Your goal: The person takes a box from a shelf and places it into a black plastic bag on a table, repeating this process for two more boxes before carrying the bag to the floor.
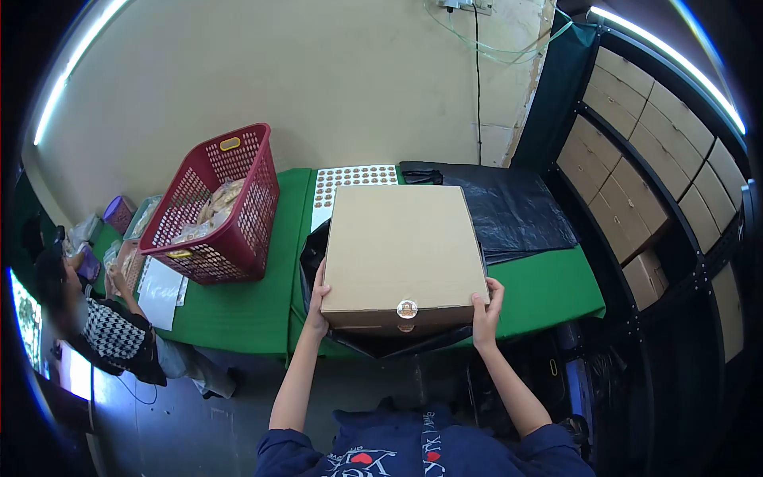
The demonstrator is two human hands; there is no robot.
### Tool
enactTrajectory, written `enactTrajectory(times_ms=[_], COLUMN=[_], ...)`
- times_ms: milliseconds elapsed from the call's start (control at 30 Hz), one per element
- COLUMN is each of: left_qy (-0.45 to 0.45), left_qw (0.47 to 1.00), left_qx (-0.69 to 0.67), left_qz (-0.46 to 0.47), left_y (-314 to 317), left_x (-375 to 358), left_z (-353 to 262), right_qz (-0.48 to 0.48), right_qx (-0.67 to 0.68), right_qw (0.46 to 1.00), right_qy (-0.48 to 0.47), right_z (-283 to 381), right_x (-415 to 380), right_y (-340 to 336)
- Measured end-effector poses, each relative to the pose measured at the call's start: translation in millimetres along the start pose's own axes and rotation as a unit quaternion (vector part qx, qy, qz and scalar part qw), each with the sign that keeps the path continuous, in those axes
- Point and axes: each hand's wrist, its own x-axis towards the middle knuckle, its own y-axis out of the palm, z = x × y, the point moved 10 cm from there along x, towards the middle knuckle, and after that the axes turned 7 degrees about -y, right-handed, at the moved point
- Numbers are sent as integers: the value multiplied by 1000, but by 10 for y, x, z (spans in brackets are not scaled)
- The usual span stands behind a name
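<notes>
A closed brown cardboard box (401,242) is between my two hands in the middle of the view. A round sticker (407,308) folds over the lid's front edge. My left hand (316,304) grips the near left corner, thumb on the side near the lid. At the near right corner, my right hand (486,312) holds the box with its thumb at the lid edge. Black plastic (381,345) shows below the box and along its left side. Behind the box lies a white sheet of round stickers (326,191), partly hidden by it.
Flat black plastic bags (517,207) lie on the green-covered table (548,286) to the right. A red basket (246,250) with packets stands left, near white sheets (161,290). Another person (119,334) works at the far left. Shelves of cardboard boxes (636,199) rise at right.
</notes>
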Motion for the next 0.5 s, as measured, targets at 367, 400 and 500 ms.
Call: enactTrajectory(times_ms=[367, 400, 500], left_qy=[-193, -193, -208], left_qw=[977, 977, 974], left_qx=[12, 12, 8], left_qz=[-88, -86, -95], left_y=[-181, -180, -181], left_x=[-287, -289, -316], left_z=[330, 326, 315], right_qz=[61, 60, 81], right_qx=[92, 105, 112], right_qw=[972, 969, 961], right_qy=[205, 215, 239], right_z=[-357, -318, -375], right_x=[-120, -119, -141], right_y=[66, 82, 85])
